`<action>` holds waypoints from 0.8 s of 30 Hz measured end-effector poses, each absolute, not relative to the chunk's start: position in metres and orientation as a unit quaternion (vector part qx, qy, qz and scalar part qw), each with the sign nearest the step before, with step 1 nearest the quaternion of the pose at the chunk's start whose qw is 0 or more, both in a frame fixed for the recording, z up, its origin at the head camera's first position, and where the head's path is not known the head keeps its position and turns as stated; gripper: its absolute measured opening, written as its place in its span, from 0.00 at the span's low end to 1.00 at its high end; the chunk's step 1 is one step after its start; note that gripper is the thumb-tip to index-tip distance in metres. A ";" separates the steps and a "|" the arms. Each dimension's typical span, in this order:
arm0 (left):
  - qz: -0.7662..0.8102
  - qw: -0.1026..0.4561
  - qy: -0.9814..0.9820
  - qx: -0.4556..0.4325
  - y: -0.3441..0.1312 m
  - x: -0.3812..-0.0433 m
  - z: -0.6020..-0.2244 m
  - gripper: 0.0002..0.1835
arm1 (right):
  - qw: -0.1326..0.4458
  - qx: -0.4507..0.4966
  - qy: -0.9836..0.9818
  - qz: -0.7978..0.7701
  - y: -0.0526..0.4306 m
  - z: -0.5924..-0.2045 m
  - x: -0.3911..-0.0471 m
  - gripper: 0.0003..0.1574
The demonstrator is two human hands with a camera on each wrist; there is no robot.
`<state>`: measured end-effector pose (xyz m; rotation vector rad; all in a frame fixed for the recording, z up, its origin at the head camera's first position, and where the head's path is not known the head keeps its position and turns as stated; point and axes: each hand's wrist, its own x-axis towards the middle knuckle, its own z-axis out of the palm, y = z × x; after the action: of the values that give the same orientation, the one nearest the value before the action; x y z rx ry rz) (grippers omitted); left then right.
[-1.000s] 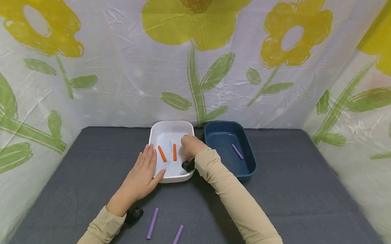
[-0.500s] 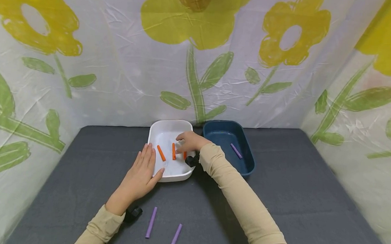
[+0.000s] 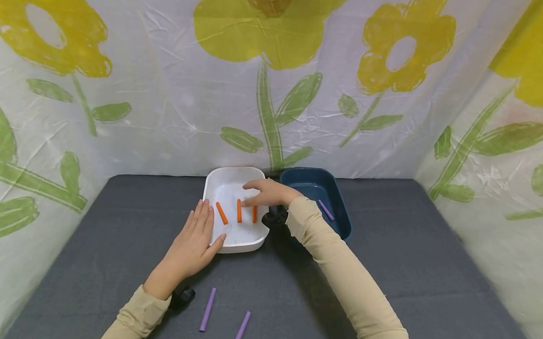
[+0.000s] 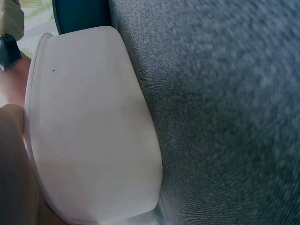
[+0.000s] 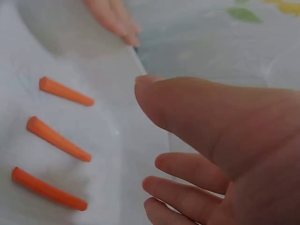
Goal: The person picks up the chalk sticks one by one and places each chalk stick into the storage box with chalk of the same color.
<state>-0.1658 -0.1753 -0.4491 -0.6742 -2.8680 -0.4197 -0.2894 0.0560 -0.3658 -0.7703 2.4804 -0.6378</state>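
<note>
My left hand (image 3: 192,244) rests with straight fingers along the left rim of a white tray (image 3: 243,247). Three short orange sticks (image 5: 66,91) lie side by side on the tray's floor, a little apart from each other. Over the tray's right side hovers my right hand (image 3: 272,192), thumb and fingers spread and nothing between them. Its fingertips overlap the tops of the middle and right sticks in the head view. In the left wrist view the outer wall of the white tray (image 4: 93,122) fills the middle, with part of the left hand (image 4: 16,164) at its rim.
A dark blue tray (image 3: 304,174) stands right of the white one, holding a purple stick (image 3: 326,210). Two more purple sticks (image 3: 207,309) lie on the grey cloth (image 3: 384,273) near the front. A flower-printed curtain (image 3: 175,86) closes off the back.
The right hand has let go of the third orange stick at the tray's right side, then opened and drawn back slightly to the right. The left hand stays at the rim.
</note>
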 end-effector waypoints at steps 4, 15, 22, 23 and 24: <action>-0.141 0.080 -0.960 -0.226 -0.176 -0.165 -0.449 0.42 | 0.215 -0.276 0.902 -0.254 0.063 -0.358 -0.280 0.42; -0.150 0.078 -0.960 -0.224 -0.176 -0.165 -0.448 0.42 | 0.125 -0.281 0.891 -0.335 0.087 -0.337 -0.246 0.44; -0.154 0.087 -0.957 -0.231 -0.175 -0.166 -0.449 0.42 | 0.047 -0.270 0.876 -0.398 0.109 -0.326 -0.220 0.39; -0.153 0.088 -0.957 -0.231 -0.175 -0.166 -0.449 0.42 | 0.034 -0.267 0.875 -0.403 0.113 -0.325 -0.216 0.39; -0.152 0.090 -0.956 -0.232 -0.175 -0.166 -0.450 0.42 | 0.020 -0.264 0.875 -0.405 0.116 -0.325 -0.212 0.38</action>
<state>-0.1662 -0.1754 -0.4497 -0.6912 -2.8439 -0.4524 -0.2123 0.1162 -0.3249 -0.8190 2.7142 -1.2577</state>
